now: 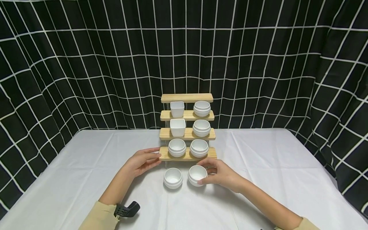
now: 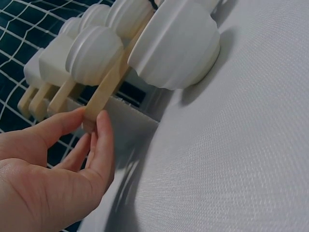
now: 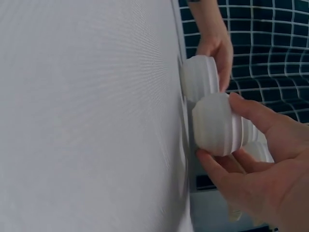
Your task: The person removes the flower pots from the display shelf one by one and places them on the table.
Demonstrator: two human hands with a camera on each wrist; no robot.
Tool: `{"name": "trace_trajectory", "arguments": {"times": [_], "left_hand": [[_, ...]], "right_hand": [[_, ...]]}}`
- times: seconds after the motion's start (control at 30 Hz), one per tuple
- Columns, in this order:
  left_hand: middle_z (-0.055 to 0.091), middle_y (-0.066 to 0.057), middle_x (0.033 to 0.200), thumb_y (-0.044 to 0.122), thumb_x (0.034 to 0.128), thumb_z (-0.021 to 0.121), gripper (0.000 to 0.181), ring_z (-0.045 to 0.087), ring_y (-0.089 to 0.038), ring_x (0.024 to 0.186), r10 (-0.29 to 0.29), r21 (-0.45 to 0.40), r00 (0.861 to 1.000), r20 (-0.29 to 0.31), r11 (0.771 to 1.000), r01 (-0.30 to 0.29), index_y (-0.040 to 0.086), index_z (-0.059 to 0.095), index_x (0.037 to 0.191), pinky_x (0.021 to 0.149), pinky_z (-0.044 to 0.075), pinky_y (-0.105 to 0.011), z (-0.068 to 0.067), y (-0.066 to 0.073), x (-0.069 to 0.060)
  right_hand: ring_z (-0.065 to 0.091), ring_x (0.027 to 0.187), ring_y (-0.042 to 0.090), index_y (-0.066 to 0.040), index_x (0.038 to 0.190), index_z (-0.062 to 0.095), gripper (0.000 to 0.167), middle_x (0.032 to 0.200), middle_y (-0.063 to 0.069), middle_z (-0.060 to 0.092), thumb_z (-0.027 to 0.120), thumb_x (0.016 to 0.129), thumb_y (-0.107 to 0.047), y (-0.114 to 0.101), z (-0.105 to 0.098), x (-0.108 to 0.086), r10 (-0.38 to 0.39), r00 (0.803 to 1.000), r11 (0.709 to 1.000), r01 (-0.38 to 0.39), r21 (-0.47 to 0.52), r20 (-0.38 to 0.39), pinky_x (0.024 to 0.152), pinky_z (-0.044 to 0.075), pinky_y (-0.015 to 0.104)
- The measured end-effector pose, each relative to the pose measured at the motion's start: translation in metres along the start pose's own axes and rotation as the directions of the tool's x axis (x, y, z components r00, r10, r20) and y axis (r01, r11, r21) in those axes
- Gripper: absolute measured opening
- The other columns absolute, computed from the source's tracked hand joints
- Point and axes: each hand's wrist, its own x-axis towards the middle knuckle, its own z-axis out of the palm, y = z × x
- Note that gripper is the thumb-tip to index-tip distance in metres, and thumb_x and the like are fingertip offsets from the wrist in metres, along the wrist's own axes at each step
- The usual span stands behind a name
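In the head view, my left hand (image 1: pixel 143 161) pinches the left end of the lowest wooden step (image 1: pixel 212 153) of a tiered rack, thumb above and fingers below in the left wrist view. My right hand (image 1: pixel 222 175) holds a round white bowl (image 1: pixel 197 172) in front of the rack, between thumb and fingers. Just left of it, a second round white bowl (image 1: pixel 172 179) stands upright on the cloth, touched by neither hand. Two more round bowls sit on the lowest step, the left one (image 1: pixel 177 147) nearer my left hand. In the right wrist view, the held bowl (image 3: pixel 215 125) partly overlaps its neighbour (image 3: pixel 199 77).
On the second step are a square white cup (image 1: pixel 177 127) and a round bowl (image 1: pixel 201 128); the third bears another square cup (image 1: pixel 177 109) and round bowl (image 1: pixel 202 108). The top step (image 1: pixel 187 97) is bare wood. A white cloth (image 1: pixel 258 153) covers the table before a black gridded curtain (image 1: pixel 244 70).
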Motion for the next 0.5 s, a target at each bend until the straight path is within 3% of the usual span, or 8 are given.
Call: {"name": "trace_trajectory", "arguments": {"times": [0.5], "left_hand": [[0.067, -0.015, 0.109, -0.008, 0.1033, 0.057, 0.056, 0.073, -0.012, 0.086, 0.007, 0.006, 1.000, 0.002, 1.000, -0.007, -0.013, 0.039, 0.155, 0.087, 0.066, -0.023, -0.0006, -0.0007, 0.0002]], "right_hand": [[0.070, 0.103, 0.019, 0.010, 0.133, 0.059, 0.057, 0.124, 0.018, 0.066, 0.086, 0.084, -0.002, 0.0038, 0.0011, 0.0009, 0.005, 1.000, 1.000, -0.005, -0.014, 0.004, 0.085, 0.057, 0.019]]}}
